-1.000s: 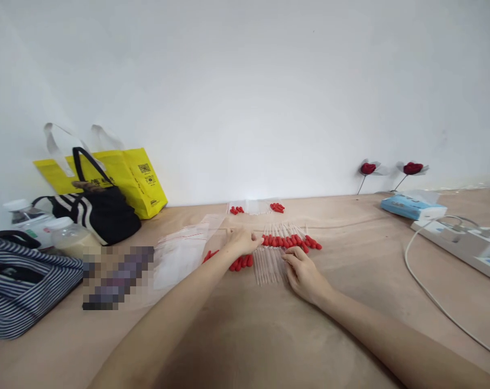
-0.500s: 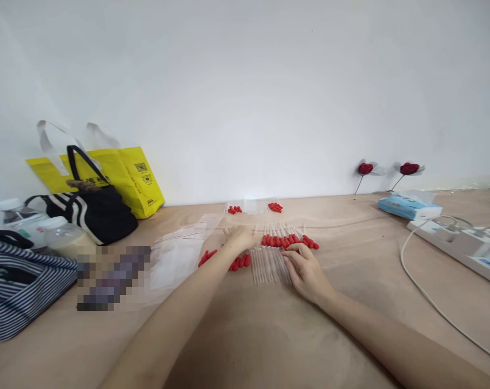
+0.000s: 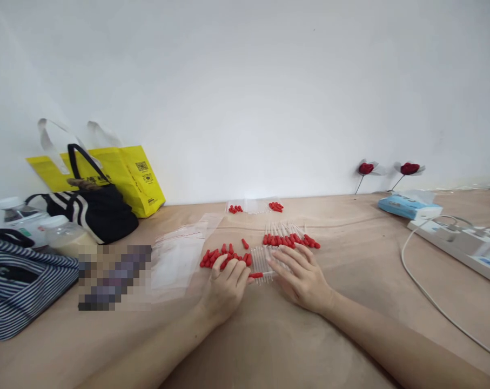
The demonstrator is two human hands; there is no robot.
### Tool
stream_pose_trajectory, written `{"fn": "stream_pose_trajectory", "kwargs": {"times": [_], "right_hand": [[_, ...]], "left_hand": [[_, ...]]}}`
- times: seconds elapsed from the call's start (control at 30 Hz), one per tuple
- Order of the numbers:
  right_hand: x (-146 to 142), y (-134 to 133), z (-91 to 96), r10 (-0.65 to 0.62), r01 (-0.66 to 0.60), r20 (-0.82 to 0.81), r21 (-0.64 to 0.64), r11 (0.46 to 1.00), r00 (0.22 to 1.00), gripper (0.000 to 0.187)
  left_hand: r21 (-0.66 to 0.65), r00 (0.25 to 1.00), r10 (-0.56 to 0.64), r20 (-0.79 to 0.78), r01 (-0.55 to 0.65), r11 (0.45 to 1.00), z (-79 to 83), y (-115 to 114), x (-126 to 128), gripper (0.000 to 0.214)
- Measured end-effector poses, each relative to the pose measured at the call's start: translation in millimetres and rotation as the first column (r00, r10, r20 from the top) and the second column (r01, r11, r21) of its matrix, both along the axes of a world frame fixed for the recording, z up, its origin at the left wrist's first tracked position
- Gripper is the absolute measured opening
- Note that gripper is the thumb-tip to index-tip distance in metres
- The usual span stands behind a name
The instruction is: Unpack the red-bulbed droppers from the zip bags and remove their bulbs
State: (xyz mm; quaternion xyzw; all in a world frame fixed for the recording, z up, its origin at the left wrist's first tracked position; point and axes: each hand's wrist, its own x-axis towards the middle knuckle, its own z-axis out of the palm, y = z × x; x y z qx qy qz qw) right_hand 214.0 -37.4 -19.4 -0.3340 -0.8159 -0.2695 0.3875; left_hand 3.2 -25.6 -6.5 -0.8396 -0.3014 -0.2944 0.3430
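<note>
My left hand (image 3: 224,289) is closed, and a red rubber dropper bulb (image 3: 256,275) sticks out from its fingertips toward the right. A thin pale tube runs from the bulb's end to my right hand (image 3: 303,275), whose fingers bend over it; the thumb's grip is partly hidden. Under and between both hands lies a row of clear glass tubes (image 3: 260,256). Loose red bulbs (image 3: 212,256) are heaped beyond my left hand, one lying apart. Behind the right hand is a row of droppers (image 3: 291,239), tubes with red bulbs fitted.
Clear plastic bags (image 3: 175,259) lie left of the bulbs. Another bag with red bulbs (image 3: 248,206) lies by the wall. Yellow bag (image 3: 143,183), black bag (image 3: 111,216), jars and striped bag (image 3: 29,292) stand left. Tissue pack (image 3: 407,206), power strip (image 3: 463,243) and cable lie right.
My left hand has drawn back toward me from beyond the bulbs, now with a red bulb in it. My right hand has turned, its fingers pointing more to the left over the tubes.
</note>
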Motion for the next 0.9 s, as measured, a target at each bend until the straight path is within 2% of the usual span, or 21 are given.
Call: {"fn": "stream_pose_trajectory", "kwargs": {"times": [0.17, 0.3, 0.5, 0.77, 0.9], "right_hand": [[-1.2, 5.5, -5.9, 0.078, -0.077, 0.059, -0.016, 0.997, 0.995, 0.022], [-1.6, 8.0, -9.5, 0.1, -0.099, 0.049, -0.018, 0.995, 0.994, 0.021], [-3.1, 5.2, -8.0, 0.13, -0.134, 0.06, 0.064, 0.989, 0.99, 0.025], [-7.3, 8.0, -10.5, 0.14, -0.141, 0.039, 0.028, 0.99, 0.989, 0.021], [-7.0, 6.3, -11.1, 0.149, -0.148, 0.04, -0.007, 0.989, 0.988, 0.017]], "left_hand": [[0.041, 0.996, -0.059, 0.062, 0.057, 0.998, -1.5, -1.7, 4.3, 0.025], [-0.063, 0.986, -0.081, 0.143, 0.09, 0.994, -0.4, -3.0, 7.8, 0.021], [-0.174, 0.97, -0.135, 0.204, 0.172, 0.97, -5.7, -3.3, 15.9, 0.022], [-0.21, 0.954, -0.202, 0.22, 0.248, 0.946, -6.8, 2.3, 16.9, 0.023], [-0.228, 0.956, -0.231, 0.178, 0.269, 0.936, -4.6, 5.8, 12.3, 0.019]]}}
